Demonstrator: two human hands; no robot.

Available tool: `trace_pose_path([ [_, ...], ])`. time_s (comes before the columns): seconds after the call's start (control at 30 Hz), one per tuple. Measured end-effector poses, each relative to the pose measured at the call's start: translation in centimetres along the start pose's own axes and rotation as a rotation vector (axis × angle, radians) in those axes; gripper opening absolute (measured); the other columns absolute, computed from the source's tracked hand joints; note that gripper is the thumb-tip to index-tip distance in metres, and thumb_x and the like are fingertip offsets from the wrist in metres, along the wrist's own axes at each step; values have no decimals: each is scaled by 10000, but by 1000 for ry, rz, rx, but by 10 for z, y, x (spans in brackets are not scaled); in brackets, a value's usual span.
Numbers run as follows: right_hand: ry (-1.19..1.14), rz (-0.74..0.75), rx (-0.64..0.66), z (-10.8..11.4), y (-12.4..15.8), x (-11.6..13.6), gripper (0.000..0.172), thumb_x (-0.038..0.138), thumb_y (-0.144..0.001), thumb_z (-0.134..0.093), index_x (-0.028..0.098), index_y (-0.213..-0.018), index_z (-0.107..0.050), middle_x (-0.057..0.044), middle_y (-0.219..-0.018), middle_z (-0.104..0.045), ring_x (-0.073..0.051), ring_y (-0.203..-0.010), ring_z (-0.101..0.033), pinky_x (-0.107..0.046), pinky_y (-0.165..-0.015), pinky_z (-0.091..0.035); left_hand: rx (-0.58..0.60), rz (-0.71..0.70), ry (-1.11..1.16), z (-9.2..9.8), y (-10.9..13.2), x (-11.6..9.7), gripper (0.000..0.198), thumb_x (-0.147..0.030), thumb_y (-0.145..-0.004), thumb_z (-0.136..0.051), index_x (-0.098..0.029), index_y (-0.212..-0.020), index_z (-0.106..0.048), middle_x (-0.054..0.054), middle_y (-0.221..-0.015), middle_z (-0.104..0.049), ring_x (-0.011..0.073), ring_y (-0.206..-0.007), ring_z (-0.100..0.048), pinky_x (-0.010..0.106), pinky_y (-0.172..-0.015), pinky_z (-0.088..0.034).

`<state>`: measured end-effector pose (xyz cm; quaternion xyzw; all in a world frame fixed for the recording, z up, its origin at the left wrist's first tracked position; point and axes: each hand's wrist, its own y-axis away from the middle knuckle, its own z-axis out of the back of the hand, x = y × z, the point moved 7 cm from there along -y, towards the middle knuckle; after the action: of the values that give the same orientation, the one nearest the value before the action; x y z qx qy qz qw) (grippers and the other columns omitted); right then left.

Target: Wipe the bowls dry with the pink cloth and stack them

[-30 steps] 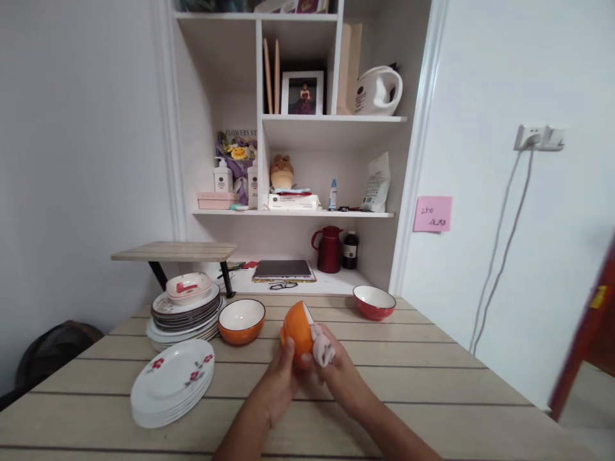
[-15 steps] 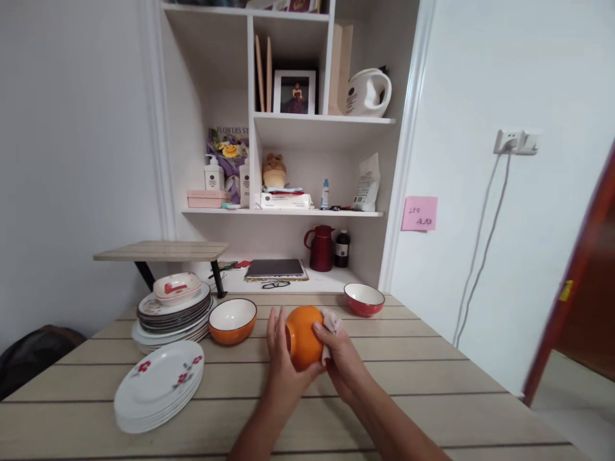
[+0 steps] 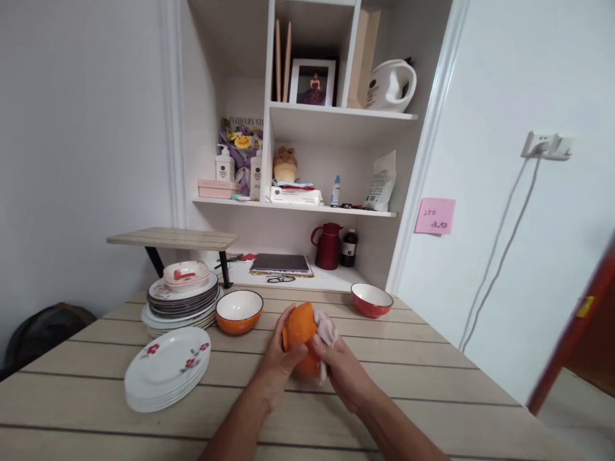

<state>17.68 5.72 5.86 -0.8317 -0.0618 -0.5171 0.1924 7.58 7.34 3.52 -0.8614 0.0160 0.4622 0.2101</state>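
Wooden table [image 3: 432, 378], white-walled room. The orange bowl [image 3: 298, 331] is held tilted just above the table's middle: left hand [image 3: 278, 362] curled round it, right hand [image 3: 339, 372] pinching a cloth [image 3: 327, 333] against it. Behind stand an empty second bowl [image 3: 239, 312] and an empty red bowl [image 3: 371, 300]; 2 stacks of plates [image 3: 168, 372] at left.

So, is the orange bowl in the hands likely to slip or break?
The orange bowl looks glazed and glossy, so probably rigid, breakable and slippery. Its round side might roll on the table. Left hand grips it, right hand holds a cloth.
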Motion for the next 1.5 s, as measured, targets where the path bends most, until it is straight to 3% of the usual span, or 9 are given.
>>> trace_pose_path([
  [0.2, 385, 63, 265, -22, 8, 4, 540, 278, -753, -807, 262, -1226, -547, -17, -1047, -637, -219, -957, -589, -338, -856, -483, -22, 89, 228, 13, 3, 8, 880, -581, -709, -805, -289, -1462, -455, 116, -1371, -619, 328, -1299, -539, 410, -1057, -459],
  [0.43, 914, 232, 356, -32, 12, 17, 232, 188, -748, -735, 233, -806, -514, 44, -781, -534, -141, -679, -446, -268, -633, -363, 30, 278, 244, 27, 7, 27, 830, -695, -630, -789, -196, -1275, -637, 138, -1058, -747, 328, -926, -704, 313, -591, -554],
  [0.67, 408, 151, 68, -9, -2, 12, 272, 346, -754, -785, 222, -916, -604, 40, -771, -569, -136, -661, -462, -254, -609, -388, -40, 179, 134, 15, 1, 13, 802, -684, -776, -679, -276, -1435, -477, 122, -1442, -548, 318, -1316, -516, 426, -1049, -455],
  [0.8, 52, 111, -167, 11, -8, 8, 364, 381, -774, -773, 225, -1067, -623, -11, -934, -668, -171, -766, -606, -272, -680, -499, -100, -84, -261, 9, -1, -1, 977, -538, -707, -818, -334, -1519, -314, 103, -1605, -308, 336, -1453, -332, 469, -1180, -283],
  [0.97, -145, 52, -193, 15, -7, 12, 415, 378, -707, -839, 233, -1049, -654, -36, -1020, -703, -221, -935, -673, -327, -859, -541, -121, -278, -747, 3, -1, -8, 1022, -423, -584, -896, -294, -1471, -405, 105, -1637, -167, 367, -1518, -116, 520, -1219, -149],
  [1.13, -163, 54, -122, 10, -6, 10, 427, 440, -754, -813, 256, -1085, -616, -22, -1070, -681, -198, -987, -644, -315, -895, -512, -116, -137, -386, -3, 0, -9, 993, -400, -606, -895, -300, -1464, -407, 114, -1550, -397, 374, -1412, -388, 481, -1146, -349],
  [1.27, -92, 36, -29, -1, -1, 11, 363, 419, -782, -795, 256, -1023, -576, 20, -918, -625, -148, -827, -596, -254, -745, -494, -73, -48, -37, -4, 2, -6, 953, -498, -683, -849, -336, -1491, -369, 87, -1494, -497, 320, -1365, -469, 422, -1124, -387],
  [1.4, 210, -10, 183, -18, 8, 14, 425, 323, -719, -833, 261, -1019, -539, 57, -806, -559, -123, -668, -508, -241, -627, -448, -55, 50, 149, 7, 2, 5, 866, -598, -702, -802, -291, -1441, -473, 104, -1369, -618, 327, -1306, -525, 418, -1088, -425],
  [1.5, 584, 108, 241, -21, 10, 17, 477, 209, -661, -828, 265, -1056, -566, 14, -926, -601, -178, -784, -540, -296, -701, -459, -63, 212, 206, 16, 4, 20, 792, -667, -676, -780, -211, -1303, -617, 131, -1182, -714, 344, -1152, -627, 394, -899, -541],
])
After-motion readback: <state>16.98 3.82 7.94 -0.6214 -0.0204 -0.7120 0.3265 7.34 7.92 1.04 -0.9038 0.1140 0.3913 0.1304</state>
